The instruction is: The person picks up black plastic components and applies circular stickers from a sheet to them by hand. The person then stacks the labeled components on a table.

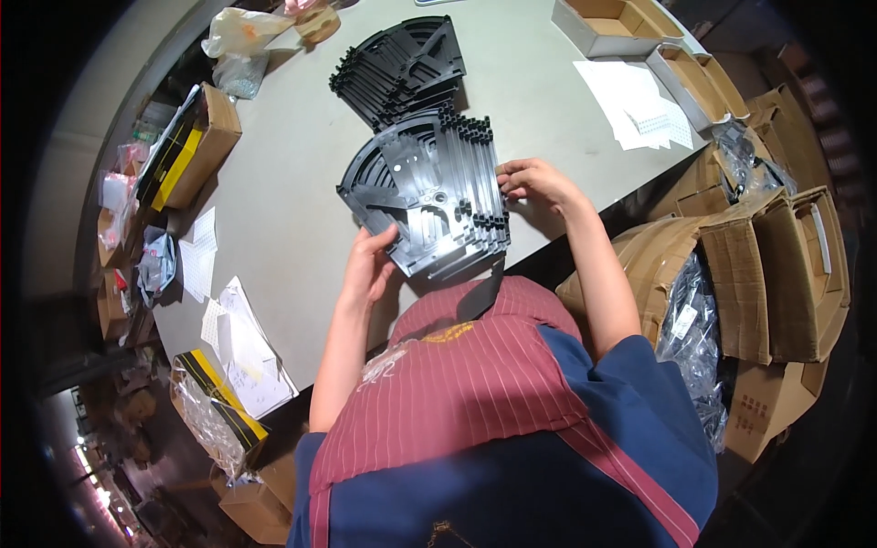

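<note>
The nearer stack of black fan-shaped parts (416,183) is by the desk's (283,173) near edge; the left hand (368,262) grips its left corner, thumb on top, while the right hand (541,185) is half curled at its right side, whether pinching anything I cannot tell. Even, light support from 2 sides should keep the layers aligned.

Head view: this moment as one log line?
left hand: holds near black stack; right hand: at its right side; far stack: on table
</note>
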`<act>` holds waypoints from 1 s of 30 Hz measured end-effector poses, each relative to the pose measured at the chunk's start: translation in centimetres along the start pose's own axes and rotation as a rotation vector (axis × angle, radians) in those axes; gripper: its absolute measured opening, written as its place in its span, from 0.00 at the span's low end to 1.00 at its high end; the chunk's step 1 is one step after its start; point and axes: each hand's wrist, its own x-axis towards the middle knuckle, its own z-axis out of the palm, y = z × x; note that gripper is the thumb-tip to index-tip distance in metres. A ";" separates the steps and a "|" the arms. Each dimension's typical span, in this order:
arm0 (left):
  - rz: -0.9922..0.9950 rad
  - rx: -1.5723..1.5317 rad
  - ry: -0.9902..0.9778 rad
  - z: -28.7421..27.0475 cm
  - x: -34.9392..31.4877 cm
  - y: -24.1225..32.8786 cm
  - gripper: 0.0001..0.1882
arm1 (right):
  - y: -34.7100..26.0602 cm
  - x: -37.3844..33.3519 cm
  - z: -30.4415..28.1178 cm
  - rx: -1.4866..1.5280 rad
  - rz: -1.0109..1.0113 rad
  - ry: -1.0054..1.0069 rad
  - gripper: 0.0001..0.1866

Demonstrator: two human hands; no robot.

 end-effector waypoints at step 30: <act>0.029 -0.081 -0.004 0.3 1.0 -2.0 0.23 | 0.5 -0.4 0.7 -0.063 -0.043 0.121 0.22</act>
